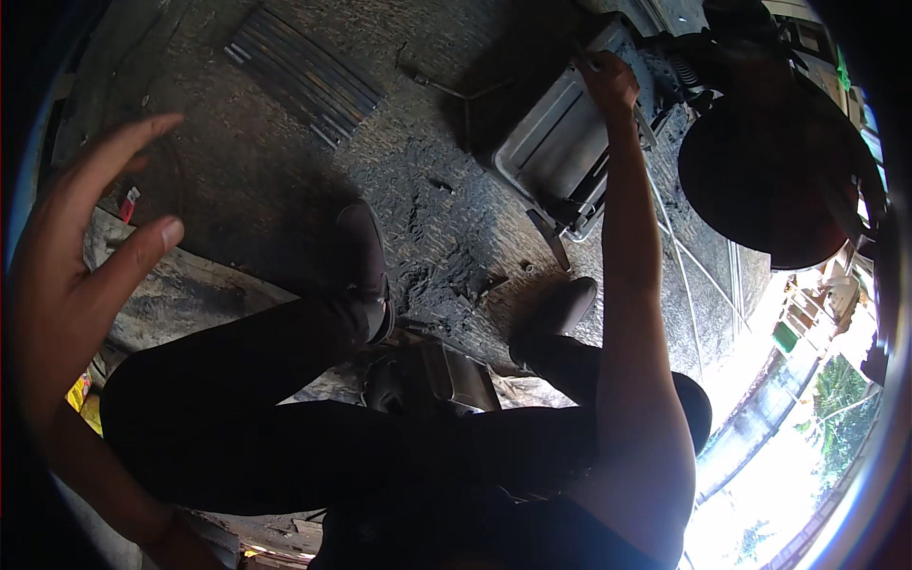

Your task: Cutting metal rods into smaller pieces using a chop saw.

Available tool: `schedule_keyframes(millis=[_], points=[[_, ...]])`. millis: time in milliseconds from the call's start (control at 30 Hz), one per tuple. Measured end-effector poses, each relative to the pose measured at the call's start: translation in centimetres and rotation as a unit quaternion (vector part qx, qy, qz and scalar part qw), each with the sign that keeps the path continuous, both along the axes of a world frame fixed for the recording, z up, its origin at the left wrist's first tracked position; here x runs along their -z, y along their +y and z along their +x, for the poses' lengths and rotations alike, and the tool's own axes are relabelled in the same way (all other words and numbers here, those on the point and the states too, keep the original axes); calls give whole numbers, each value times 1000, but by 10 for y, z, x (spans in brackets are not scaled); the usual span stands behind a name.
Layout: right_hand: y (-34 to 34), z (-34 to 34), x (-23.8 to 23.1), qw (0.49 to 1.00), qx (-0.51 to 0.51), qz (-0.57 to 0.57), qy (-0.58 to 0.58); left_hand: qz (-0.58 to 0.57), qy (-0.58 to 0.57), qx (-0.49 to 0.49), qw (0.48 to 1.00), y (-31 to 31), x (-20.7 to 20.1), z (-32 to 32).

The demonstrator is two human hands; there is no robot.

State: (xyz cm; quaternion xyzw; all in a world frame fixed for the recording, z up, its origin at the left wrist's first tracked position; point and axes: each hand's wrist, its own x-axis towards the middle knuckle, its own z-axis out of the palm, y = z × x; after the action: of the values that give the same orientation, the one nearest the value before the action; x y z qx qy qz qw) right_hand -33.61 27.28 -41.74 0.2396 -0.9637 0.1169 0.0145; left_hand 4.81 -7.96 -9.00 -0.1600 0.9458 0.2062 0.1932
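Reaching far forward, my right hand (608, 84) is clenched on a thin metal rod (648, 128) beside the grey metal box (556, 142) lying on the floor (285, 171); my left hand (71, 247) hangs spread and empty, probably for balance.

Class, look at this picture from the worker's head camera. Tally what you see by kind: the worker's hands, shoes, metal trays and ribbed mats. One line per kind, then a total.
Hands: 2 (left hand open, right hand gripping a tool)
Shoes: 2 ()
Metal tray: 1
Ribbed mat: 1
Total: 6
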Motion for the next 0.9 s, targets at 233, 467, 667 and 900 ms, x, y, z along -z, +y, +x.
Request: schedule_keyframes(millis=[233,467,667,900], points=[[-5,1,-2,1000,-4,-8,8,20,4,18,1000,-10,-1,7],[4,-8,1,996,-44,-68,29,-5,16,24,1000,-6,3,9],[13,-7,-5,955,-104,-246,126,21,33,36,999,-5,-2,4],[14,-2,-1,975,-111,-193,23,30,48,71,996,1,-1,-4]])
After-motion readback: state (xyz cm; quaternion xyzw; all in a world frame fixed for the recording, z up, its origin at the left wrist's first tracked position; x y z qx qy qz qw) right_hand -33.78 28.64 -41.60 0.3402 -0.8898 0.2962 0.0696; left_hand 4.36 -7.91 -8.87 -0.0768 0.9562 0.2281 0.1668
